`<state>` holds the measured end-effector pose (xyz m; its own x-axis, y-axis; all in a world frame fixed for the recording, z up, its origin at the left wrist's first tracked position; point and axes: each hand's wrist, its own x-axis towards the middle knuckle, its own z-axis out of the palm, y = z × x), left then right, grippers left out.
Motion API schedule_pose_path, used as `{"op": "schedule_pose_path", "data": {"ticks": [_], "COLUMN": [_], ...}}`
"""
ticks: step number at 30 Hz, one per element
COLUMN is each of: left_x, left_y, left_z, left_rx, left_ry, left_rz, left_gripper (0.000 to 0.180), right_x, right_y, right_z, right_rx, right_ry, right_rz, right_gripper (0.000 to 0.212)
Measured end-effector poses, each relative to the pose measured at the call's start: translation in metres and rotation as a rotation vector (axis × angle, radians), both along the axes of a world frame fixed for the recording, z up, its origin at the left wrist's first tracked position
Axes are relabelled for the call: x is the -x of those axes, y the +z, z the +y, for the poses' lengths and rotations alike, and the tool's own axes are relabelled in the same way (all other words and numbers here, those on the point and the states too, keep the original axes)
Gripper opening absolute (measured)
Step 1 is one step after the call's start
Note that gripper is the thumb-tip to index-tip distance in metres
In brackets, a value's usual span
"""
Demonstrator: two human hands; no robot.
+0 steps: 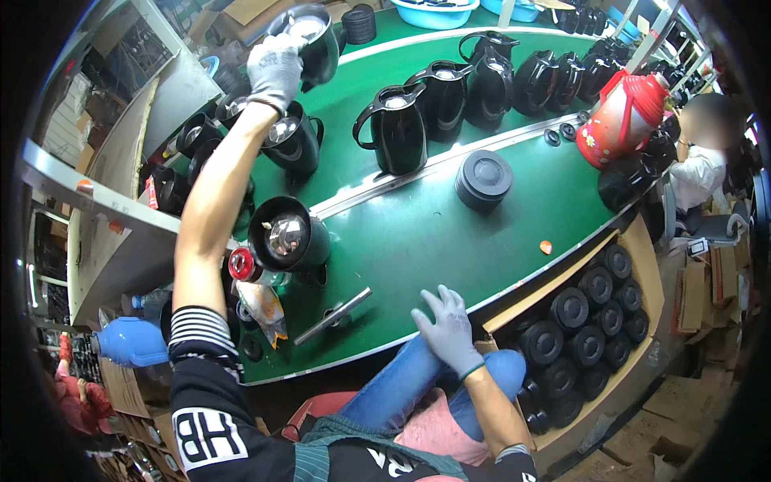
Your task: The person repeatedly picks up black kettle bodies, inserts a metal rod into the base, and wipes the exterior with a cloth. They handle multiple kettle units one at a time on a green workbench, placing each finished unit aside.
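My left hand [275,74], in a grey glove, reaches to the far left and grips the rim of a black thermos jug body [323,55] with a shiny inner liner. Below it on the bench stands another black jug body [294,149] with a handle. Close to me is an open black jug body [309,234], its silvery liner facing up. My right hand [451,331], gloved too, hovers over my knee by the bench's front edge, fingers spread and holding nothing. A metal bar tool [332,316] lies on the green bench [401,277] between my arms.
Several lidded black jugs [393,132] line the bench's far side. A stack of black discs [484,178] stands mid-bench, with a red flask [622,120] to its right. A cardboard box [654,281] of black lids is at my right. One person [707,173] sits at far right.
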<state>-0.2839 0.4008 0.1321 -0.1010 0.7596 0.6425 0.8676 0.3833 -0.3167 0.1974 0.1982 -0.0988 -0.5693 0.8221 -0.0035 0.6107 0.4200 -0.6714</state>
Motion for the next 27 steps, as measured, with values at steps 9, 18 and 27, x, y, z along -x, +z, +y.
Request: {"op": "schedule_pose_path", "data": {"ticks": [9,18,27], "left_x": [-0.149,-0.253,-0.235], "left_y": [0.120,0.044,-0.144], "left_z": [-0.209,-0.359,-0.455], "left_rx": [0.184,0.418,-0.002], "left_ry": [-0.675,-1.112,-0.540], "left_rz": [-0.049,-0.655,-1.948], "left_gripper": [0.031,0.036,0.066], "right_x": [0.028,-0.021,-0.050], "right_y": [0.216,0.204,0.177], "right_z": [0.013,-0.088,-0.129], "right_rx": [-0.576,-0.498,-0.086], "right_ry": [0.132,0.360,0.139], "right_rz": [0.521,0.311,0.740], "right_gripper": [0.078,0.040,0.052]}}
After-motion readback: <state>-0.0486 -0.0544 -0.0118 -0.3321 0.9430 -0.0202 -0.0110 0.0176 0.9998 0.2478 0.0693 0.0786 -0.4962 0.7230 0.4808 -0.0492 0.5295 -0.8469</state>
